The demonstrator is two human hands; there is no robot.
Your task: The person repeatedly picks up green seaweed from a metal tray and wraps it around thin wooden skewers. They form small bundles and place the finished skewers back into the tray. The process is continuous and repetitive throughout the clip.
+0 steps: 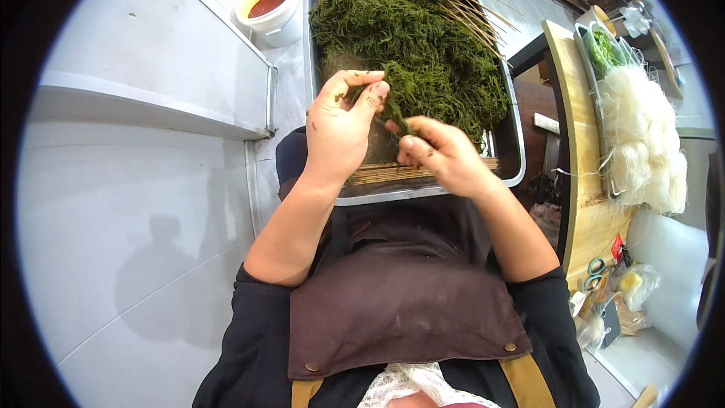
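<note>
A grey-rimmed tub [310, 39] in front of me holds a large heap of wet dark green seaweed-like strands [419, 28]. Above its near part, my left hand [348, 107] pinches the upper end of a small green bunch [399, 88] between thumb and forefinger. My right hand [439, 150] grips the lower end of that bunch, below and to the right. Thin wooden sticks [368, 174] lie along the tub's near side, partly behind my right hand. More such sticks [476, 20] rest on the heap at the far right and stick out past the rim.
Left of the tub's far end stands a white bucket [283, 28] with reddish liquid and a handled tool. A pale panel [141, 68] borders the left. On a wooden table [580, 204] at the right lie bundles of white thread-like strands [640, 141], scissors [595, 275] and plastic bags.
</note>
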